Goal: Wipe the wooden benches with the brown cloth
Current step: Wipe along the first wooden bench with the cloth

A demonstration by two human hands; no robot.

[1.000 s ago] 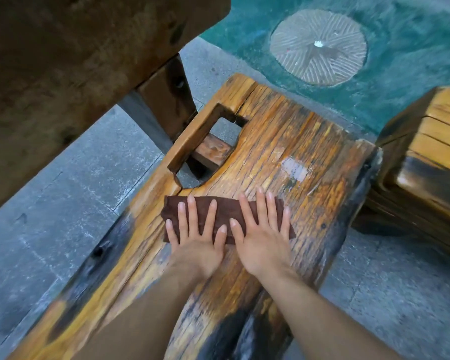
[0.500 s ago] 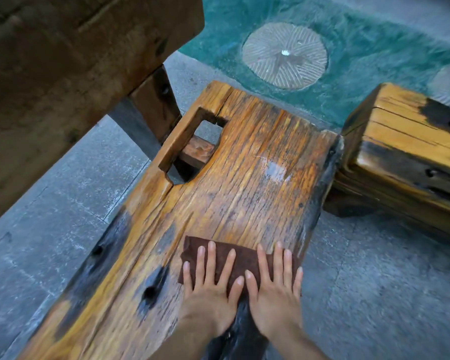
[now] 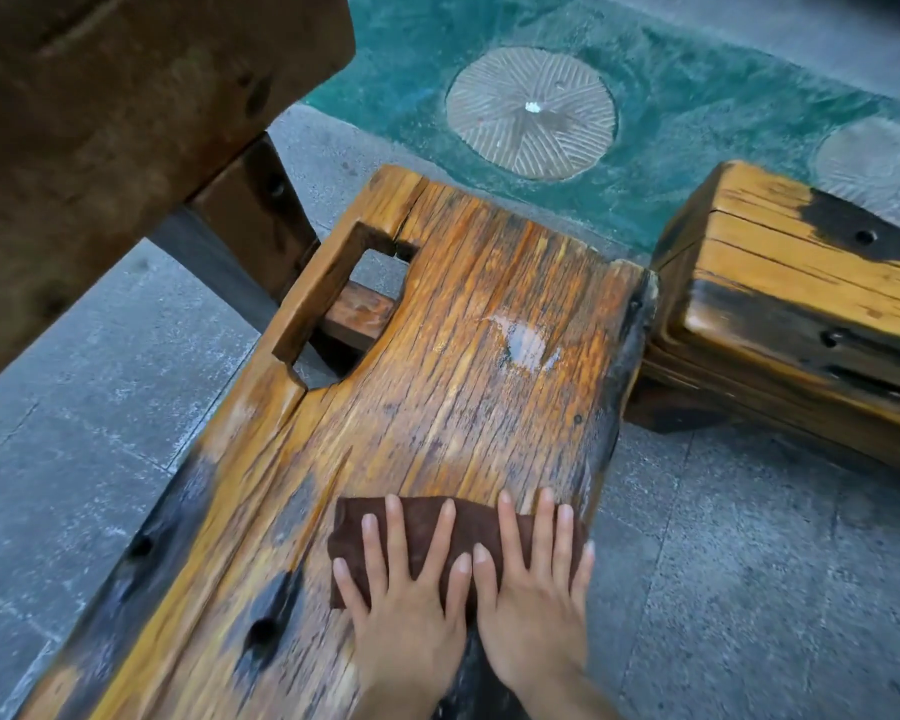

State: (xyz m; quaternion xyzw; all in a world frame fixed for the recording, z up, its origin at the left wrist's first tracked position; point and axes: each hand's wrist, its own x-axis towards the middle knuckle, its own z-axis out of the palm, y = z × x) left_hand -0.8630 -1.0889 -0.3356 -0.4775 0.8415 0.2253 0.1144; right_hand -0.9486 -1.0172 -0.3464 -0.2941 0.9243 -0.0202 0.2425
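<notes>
Wipe stroke in hand: brown cloth [image 3: 427, 532] is pinned flat on the near bench [image 3: 468, 366] under left hand [image 3: 406, 610] and right hand [image 3: 533, 600], both open, fingers spread. Far end, wet patch [image 3: 526, 345] and second bench [image 3: 811, 304] judged unwiped; a forward push is needed.

Long wooden bench [image 3: 453, 356], orange-brown w/ black scorched patches, stands on grey stone paving [image 3: 74, 433]. Rectangular cutout near its far left corner. Small shiny wet patch [image 3: 526, 345] toward far right edge. Brown cloth [image 3: 422, 522] lies flat at near right edge, both hands pressed on it. Second bench [image 3: 801, 283] sits just beside the far right corner.
</notes>
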